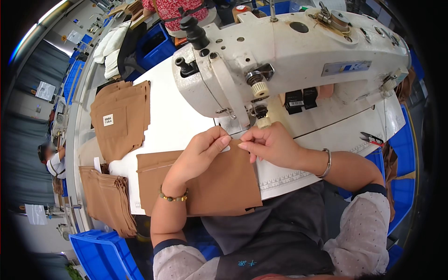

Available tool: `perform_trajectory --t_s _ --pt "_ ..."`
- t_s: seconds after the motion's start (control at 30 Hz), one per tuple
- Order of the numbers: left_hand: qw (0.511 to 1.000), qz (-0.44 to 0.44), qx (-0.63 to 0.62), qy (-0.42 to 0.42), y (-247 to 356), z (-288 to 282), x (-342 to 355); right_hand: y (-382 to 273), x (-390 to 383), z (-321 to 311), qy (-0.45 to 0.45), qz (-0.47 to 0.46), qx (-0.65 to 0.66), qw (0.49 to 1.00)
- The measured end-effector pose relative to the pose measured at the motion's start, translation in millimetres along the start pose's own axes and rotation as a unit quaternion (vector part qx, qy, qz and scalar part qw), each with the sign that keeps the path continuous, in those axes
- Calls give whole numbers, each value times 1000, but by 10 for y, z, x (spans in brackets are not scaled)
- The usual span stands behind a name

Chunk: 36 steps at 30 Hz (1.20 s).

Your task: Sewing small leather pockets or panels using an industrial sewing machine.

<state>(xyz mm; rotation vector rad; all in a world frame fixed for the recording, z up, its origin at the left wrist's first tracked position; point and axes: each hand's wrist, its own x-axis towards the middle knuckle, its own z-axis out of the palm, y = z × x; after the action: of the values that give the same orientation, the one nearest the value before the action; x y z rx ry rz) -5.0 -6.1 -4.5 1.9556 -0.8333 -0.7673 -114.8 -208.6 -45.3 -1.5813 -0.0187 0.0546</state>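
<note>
A brown fabric panel [224, 186] lies on the white sewing table [186, 116] right in front of me, its near edge hanging over the table's front. With thumb and fingers, my left hand [205, 151] pinches the panel's far edge; a bit of something white shows beside the thumb. Just to its right, my right hand [270, 145] pinches the same edge near the corner. Both hands are just in front of the needle area of a white industrial sewing machine [289, 56]. My fingers partly hide that edge.
Stacked brown panels [119, 123] with a white label stand at the left, and a folded brown pile [107, 200] nearer me. Red-handled thread snips [372, 139] lie at the right. Blue bins [105, 254] flank the table. A person in red [182, 11] is beyond the machine.
</note>
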Motion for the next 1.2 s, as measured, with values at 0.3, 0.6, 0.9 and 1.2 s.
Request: perform_trajectory --t_s 0.3,0.6,0.9,1.2 --pt "996 -29 -76 -21 14 -31 -58 42 9 21 24 -147 -104 983" --pt "992 83 85 38 8 23 -10 32 7 -4 20 -143 -125 982" --pt "964 114 220 91 58 103 -18 -72 6 -36 -9 37 4 999" --pt "1000 20 8 -16 138 109 -70 -20 27 -53 -41 70 38 996"
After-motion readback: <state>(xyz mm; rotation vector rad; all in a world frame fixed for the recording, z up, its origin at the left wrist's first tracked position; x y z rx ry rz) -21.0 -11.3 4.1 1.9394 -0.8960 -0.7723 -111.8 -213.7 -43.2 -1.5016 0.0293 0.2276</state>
